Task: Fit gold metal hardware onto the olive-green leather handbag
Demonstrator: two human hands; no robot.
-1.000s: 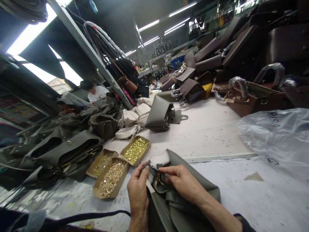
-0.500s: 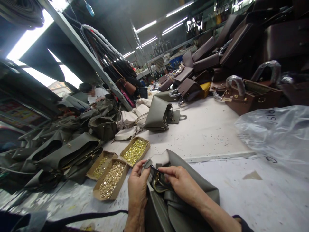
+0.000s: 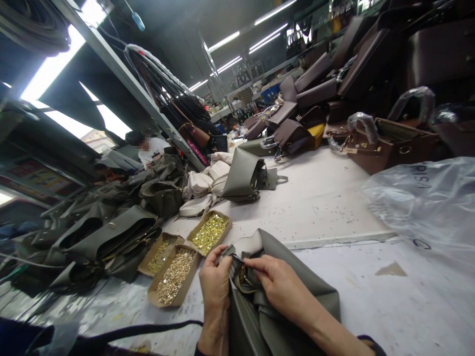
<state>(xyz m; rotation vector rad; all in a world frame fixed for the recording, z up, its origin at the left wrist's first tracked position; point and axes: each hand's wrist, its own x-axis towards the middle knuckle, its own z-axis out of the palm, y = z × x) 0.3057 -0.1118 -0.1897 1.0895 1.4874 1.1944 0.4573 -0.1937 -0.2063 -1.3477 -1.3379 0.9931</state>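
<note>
A dark olive-grey leather handbag (image 3: 297, 267) lies on the white table in front of me, its opening toward my hands. My left hand (image 3: 216, 277) pinches a short strap end at the bag's upper edge between thumb and fingers. Across from it, my right hand (image 3: 272, 279) has its fingers closed at the same edge, beside a gold-coloured zip or metal fitting (image 3: 243, 279). The fingertips of both hands nearly meet there. Whether the right fingers also grip a tiny part is too small to tell.
Cardboard trays of small gold metal pieces (image 3: 195, 284) stand left of my hands. Olive bags (image 3: 111, 232) are heaped farther left. A finished-looking olive bag (image 3: 241, 173) stands ahead. Brown handbags (image 3: 389, 143) and a clear plastic bag (image 3: 426, 198) occupy the right. A person (image 3: 150, 148) sits at the far left.
The view has shifted slightly, so the trays and bags appear a little farther right. Both hands keep nearly the same hold on the handbag's edge.
</note>
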